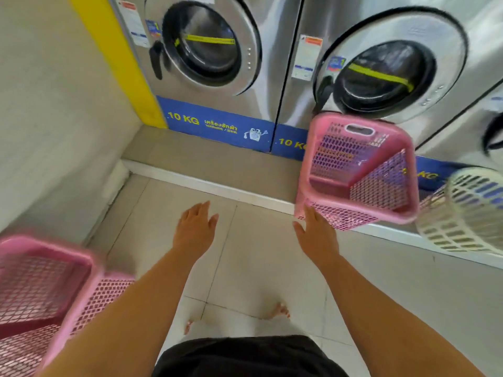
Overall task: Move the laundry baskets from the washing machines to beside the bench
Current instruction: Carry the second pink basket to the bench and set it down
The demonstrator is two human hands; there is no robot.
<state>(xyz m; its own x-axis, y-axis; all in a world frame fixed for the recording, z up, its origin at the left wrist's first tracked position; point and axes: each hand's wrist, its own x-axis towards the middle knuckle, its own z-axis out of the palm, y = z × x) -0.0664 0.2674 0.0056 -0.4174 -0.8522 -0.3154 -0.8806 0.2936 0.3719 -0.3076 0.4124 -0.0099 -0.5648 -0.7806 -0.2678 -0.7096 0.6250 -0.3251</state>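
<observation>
A pink mesh laundry basket (359, 170) stands on the raised step in front of the second washing machine (386, 66). My right hand (317, 235) is open, fingers apart, with its fingertips just at the basket's near lower corner. My left hand (196, 229) hovers open over the floor tiles, holding nothing. A white slatted basket (462, 210) sits right of the pink one, partly cut off by the frame. Another pink basket (46, 292) is at the lower left, blurred, close to my left forearm.
Two steel front-loading washers, the left one (206, 50), stand on a blue "10 KG" plinth (217, 123) behind a white-edged step (206, 183). A white tiled wall (49, 118) and a yellow strip close the left side. My bare feet (280, 311) are on the floor tiles.
</observation>
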